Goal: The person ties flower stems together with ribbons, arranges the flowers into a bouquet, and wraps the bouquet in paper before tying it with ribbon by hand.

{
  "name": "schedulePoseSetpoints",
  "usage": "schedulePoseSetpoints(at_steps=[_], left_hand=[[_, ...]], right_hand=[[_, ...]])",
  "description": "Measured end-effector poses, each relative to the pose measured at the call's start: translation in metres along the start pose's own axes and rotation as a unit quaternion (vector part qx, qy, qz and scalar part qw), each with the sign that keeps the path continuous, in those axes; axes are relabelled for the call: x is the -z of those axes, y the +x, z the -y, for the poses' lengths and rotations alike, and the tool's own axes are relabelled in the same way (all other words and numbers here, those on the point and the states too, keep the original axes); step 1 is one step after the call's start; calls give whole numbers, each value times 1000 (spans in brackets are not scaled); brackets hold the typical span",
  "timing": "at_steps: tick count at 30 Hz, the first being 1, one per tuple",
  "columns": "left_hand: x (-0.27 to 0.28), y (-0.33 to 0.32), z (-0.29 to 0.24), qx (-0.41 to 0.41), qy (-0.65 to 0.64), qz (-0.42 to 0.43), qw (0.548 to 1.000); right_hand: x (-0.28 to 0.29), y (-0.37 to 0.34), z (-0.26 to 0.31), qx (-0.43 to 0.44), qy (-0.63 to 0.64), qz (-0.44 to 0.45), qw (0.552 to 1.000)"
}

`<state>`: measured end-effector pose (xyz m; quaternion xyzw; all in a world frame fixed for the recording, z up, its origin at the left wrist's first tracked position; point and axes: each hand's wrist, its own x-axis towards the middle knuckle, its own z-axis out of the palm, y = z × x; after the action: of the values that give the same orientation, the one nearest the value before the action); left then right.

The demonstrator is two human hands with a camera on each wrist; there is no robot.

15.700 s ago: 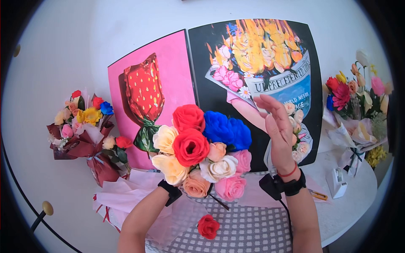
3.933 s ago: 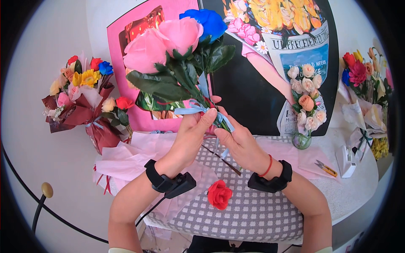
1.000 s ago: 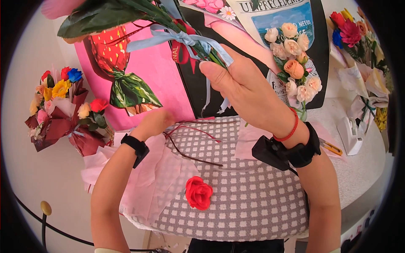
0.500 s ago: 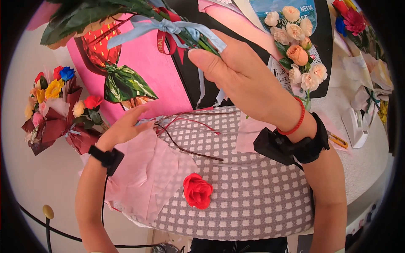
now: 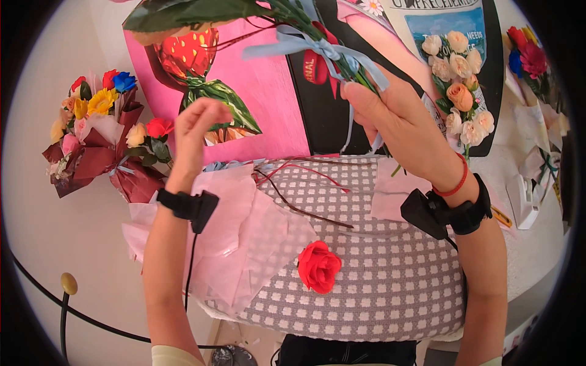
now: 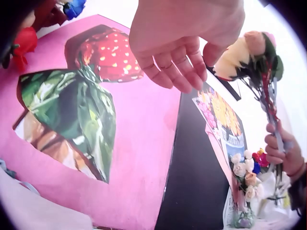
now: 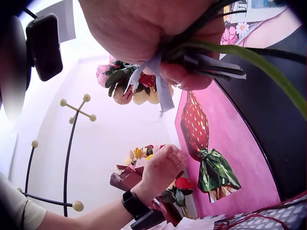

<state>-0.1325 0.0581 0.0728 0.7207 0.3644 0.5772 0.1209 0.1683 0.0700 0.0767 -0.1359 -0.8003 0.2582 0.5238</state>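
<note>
My right hand (image 5: 403,122) grips a bundle of flower stems tied with a light blue ribbon (image 5: 326,49) and a dark red ribbon (image 5: 315,68). The blooms lie mostly beyond the top edge of the head view; the left wrist view shows cream and peach blooms (image 6: 235,60) above the fist. Raised in front of the pink picture (image 5: 278,116), my left hand (image 5: 198,131) holds nothing, its fingers loosely bent. A loose red rose (image 5: 320,267) lies on the checkered cloth (image 5: 378,274), with pink wrapping sheets (image 5: 226,213) at its left.
A wrapped bouquet (image 5: 110,152) stands at the left, and another (image 5: 543,116) at the right. A vase of pale roses (image 5: 461,97) stands before the black picture (image 5: 323,122). A white tape dispenser (image 5: 526,201) and orange-handled snips (image 5: 502,216) lie at the right. Thin cords and a dark stem (image 5: 305,212) cross the cloth.
Both hands were on the stems earlier; the left has come off them. In the last half second it has risen from beside the pink sheets. The right hand still holds the bundle.
</note>
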Motion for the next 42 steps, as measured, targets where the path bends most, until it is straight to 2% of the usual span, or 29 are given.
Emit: schedulePoseSetpoints(at_steps=[2,6,8,9,12,15,16,18,19,20,21,22,24,25,27,28,30,33,34,38,40,41,42], left_hand=[[-18,10,-3,-14,6,44,999],[-39,39,-17,-30,-63,55,996],[-42,49,-27,41,-135,69,988],[-41,48,-35,43,-134,68,988],[-25,41,-67,105,29,184,977],[21,21,-92,129,190,262,937],[48,11,-88,138,277,259,915],[90,-14,-93,139,456,298,827],[111,-31,-90,225,464,280,810],[133,-54,-85,211,526,292,770],[164,-81,-77,182,597,344,701],[167,-101,-83,255,656,367,608],[156,-127,-95,312,681,448,488],[150,-139,-96,316,681,447,487],[139,-155,-95,253,665,462,530],[137,-156,-87,253,664,461,530],[132,-157,-62,154,612,452,630],[116,-140,-43,150,576,467,654],[108,-136,-40,152,561,449,679],[111,-127,-18,141,537,449,700],[123,-123,-13,192,484,374,767],[125,-119,-13,193,484,375,767],[127,-114,-15,256,433,271,820]], right_hand=[[1,0,2,-4,-7,6,1000],[2,0,-2,-9,1,-7,1000],[2,1,-5,-2,13,-10,1000],[3,2,-6,7,23,-14,1000],[7,5,-11,12,28,-9,1000],[8,2,-7,11,33,-7,999],[8,1,-5,11,23,-4,1000],[8,2,-10,17,34,-5,999],[8,3,-13,24,43,-5,999],[8,3,-14,19,43,-11,999],[7,3,-14,20,46,-9,999],[7,3,-13,6,42,-8,999],[6,3,-14,-27,39,-6,999],[4,3,-15,-27,42,-3,999],[2,3,-15,-51,50,-5,997],[2,3,-16,-53,50,0,997],[1,3,-15,-56,51,7,997],[-1,1,-13,-57,51,15,997],[0,1,-12,-55,47,14,997],[5,0,-12,-51,46,15,998],[7,1,-14,-48,37,24,998],[6,1,-14,-50,37,25,998],[5,1,-13,-52,44,15,998]])
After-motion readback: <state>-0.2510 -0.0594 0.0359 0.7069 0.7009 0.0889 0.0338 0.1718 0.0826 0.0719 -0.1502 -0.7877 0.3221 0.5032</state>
